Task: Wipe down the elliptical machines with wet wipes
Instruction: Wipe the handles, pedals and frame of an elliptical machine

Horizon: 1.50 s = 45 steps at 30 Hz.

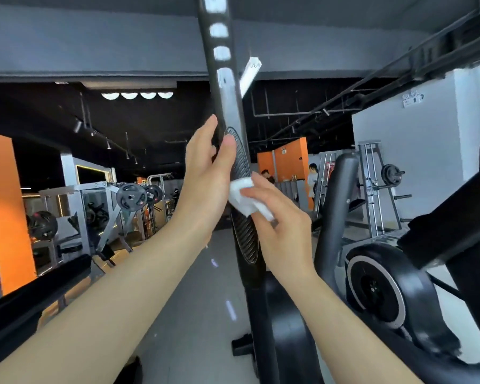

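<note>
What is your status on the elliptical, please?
Left hand grips the handle. Right hand pinches the wipe, pressing it on the ribbed grip. Nothing in the way.

Orange walls [3, 206], weight racks [103, 206], a pale grey floor [194, 314] and what look like round ceiling lights [137, 95].

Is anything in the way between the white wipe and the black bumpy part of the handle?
Nothing visible is in the way. The right hand pinches the crumpled white wet wipe right against the black ribbed grip of the elliptical handlebar, while the left hand holds the bar just above.
</note>
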### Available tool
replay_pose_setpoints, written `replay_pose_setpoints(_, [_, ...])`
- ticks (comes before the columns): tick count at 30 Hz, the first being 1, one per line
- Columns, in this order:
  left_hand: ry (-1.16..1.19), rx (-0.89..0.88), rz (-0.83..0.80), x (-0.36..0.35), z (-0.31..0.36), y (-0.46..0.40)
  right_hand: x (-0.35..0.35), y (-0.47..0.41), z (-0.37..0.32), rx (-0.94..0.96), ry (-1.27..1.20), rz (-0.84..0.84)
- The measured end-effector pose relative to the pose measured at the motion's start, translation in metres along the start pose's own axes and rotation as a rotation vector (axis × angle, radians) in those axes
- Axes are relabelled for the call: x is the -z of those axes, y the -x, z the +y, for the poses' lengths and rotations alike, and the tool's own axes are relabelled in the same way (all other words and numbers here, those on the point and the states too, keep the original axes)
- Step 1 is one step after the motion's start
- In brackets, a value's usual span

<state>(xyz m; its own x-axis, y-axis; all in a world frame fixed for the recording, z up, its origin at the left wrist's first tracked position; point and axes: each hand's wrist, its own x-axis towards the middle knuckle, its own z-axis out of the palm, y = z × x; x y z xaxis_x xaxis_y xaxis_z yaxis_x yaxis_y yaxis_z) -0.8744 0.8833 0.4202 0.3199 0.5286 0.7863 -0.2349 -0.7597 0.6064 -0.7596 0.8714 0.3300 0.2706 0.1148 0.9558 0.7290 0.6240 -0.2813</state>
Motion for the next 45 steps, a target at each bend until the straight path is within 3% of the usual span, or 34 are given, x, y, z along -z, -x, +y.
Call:
replay_pose_setpoints(5, [0.032,-0.031,-0.058,-0.011,0.038,-0.044,-0.003,-0.081,-0.021,-0.097,-0.157,0.152])
replay_pose_setpoints(8, [0.015,0.031,0.002,-0.018,0.05,-0.058,-0.002,-0.143,-0.042,-0.067,-0.211,0.204])
replay_pose_setpoints(11, [-0.034,-0.018,0.083,-0.017,0.065,-0.068,0.002,-0.191,-0.057,0.009,-0.206,0.192])
replay_pose_setpoints(14, [-0.006,-0.01,0.019,-0.013,0.07,-0.08,0.007,-0.23,-0.06,-0.028,-0.275,0.285])
replay_pose_setpoints(16, [0.004,0.008,-0.027,-0.011,0.072,-0.088,0.004,-0.249,-0.058,-0.088,-0.364,0.175])
replay_pose_setpoints(18, [0.025,-0.017,-0.023,-0.01,0.072,-0.093,-0.007,-0.257,-0.058,-0.085,-0.373,-0.016])
replay_pose_setpoints(20, [0.012,-0.03,-0.061,-0.008,0.07,-0.093,-0.021,-0.257,-0.057,-0.056,-0.4,-0.088])
replay_pose_setpoints(25, [-0.01,-0.02,-0.136,-0.004,0.069,-0.097,-0.034,-0.214,-0.03,-0.073,-0.473,0.053])
replay_pose_setpoints(28, [-0.006,0.041,-0.143,-0.004,0.07,-0.096,-0.033,-0.186,-0.018,-0.098,-0.48,0.036])
replay_pose_setpoints(33, [0.009,0.047,-0.175,-0.002,0.074,-0.094,-0.021,-0.239,-0.041,-0.048,-0.397,0.098])
replay_pose_setpoints(37, [0.071,0.051,-0.149,0.0,0.076,-0.093,-0.029,-0.281,-0.056,0.009,-0.306,0.018])
replay_pose_setpoints(39, [0.094,0.057,-0.137,0.0,0.078,-0.092,-0.031,-0.273,-0.048,0.039,-0.34,-0.017])
replay_pose_setpoints(45, [0.036,0.049,-0.154,-0.004,0.077,-0.092,-0.034,-0.218,-0.021,0.048,-0.438,0.087])
